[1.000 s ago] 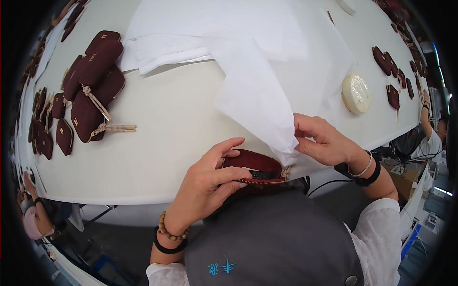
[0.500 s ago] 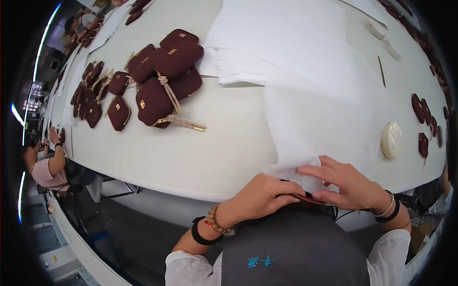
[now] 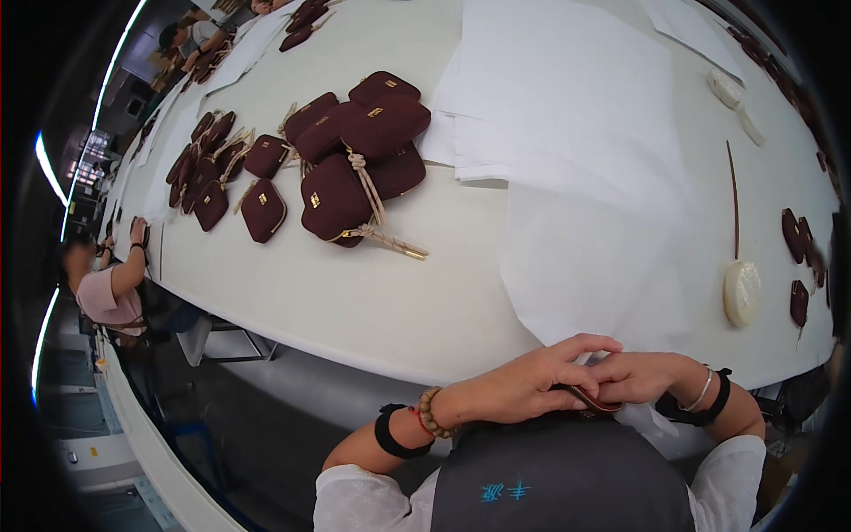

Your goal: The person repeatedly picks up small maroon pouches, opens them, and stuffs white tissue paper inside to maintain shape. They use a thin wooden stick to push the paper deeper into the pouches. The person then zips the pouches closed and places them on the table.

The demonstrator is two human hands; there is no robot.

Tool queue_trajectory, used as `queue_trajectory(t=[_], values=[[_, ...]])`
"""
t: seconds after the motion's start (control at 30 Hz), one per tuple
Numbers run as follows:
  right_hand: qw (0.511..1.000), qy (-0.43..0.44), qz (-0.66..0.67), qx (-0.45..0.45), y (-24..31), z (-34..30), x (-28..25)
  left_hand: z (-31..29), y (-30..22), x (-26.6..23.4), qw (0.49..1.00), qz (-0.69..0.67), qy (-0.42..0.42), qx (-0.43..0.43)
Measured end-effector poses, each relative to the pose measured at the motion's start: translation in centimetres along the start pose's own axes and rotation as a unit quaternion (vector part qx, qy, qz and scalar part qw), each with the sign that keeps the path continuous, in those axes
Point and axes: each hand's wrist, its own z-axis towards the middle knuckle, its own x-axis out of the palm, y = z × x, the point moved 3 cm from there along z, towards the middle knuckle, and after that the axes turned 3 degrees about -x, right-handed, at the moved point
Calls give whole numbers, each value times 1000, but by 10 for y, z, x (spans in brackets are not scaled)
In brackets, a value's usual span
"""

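Note:
At the table's near edge, close to my apron, my left hand (image 3: 541, 381) grips a small dark pouch (image 3: 596, 402), of which only a curved, reddish-brown zip edge shows. My right hand (image 3: 634, 377) is closed, with its fingers curled over the pouch's mouth and hidden inside or behind it. White tissue paper (image 3: 654, 418) is bunched at the right hand and hangs out below its wrist. Most of the pouch is covered by both hands. Beyond them lies a large stack of white paper sheets (image 3: 585, 124), whose loose top sheet reaches toward my hands.
Maroon zip pouches with beige cord pulls (image 3: 335, 199) are piled left of the paper; smaller ones (image 3: 263, 211) lie farther left. At right are a thin brown stick (image 3: 733, 199), a cream round wrapped thing (image 3: 743, 294) and more pouches (image 3: 800, 303). A co-worker (image 3: 111, 297) sits far left.
Both hands have come nearer my body, and the right hand has closed over the pouch's mouth. The white tissue is now crumpled at the right hand. The view has shifted slightly.

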Motion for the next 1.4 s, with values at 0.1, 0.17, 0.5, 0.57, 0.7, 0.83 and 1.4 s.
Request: queue_trajectory(t=[0.1,0.17,0.5,0.57,0.7,0.83,1.4], values=[[989,-92,59,-102,19,-19,1,-7,6,-5,996,29,-52,60],[991,12,79,-105,3,-16,10,8,3,3,997,18,27,70],[923,-222,273,-155,5,-23,8,0,-7,-1,933,116,-309,142],[925,-218,269,-159,7,-13,12,3,11,-1,930,13,-345,127],[936,-196,235,-172,10,-9,15,-5,17,0,921,-182,-340,59],[916,-225,254,-215,30,-22,26,-17,15,-3,921,-179,-337,73],[908,-222,217,-282,9,-8,5,-12,28,6,871,-162,-437,154]])
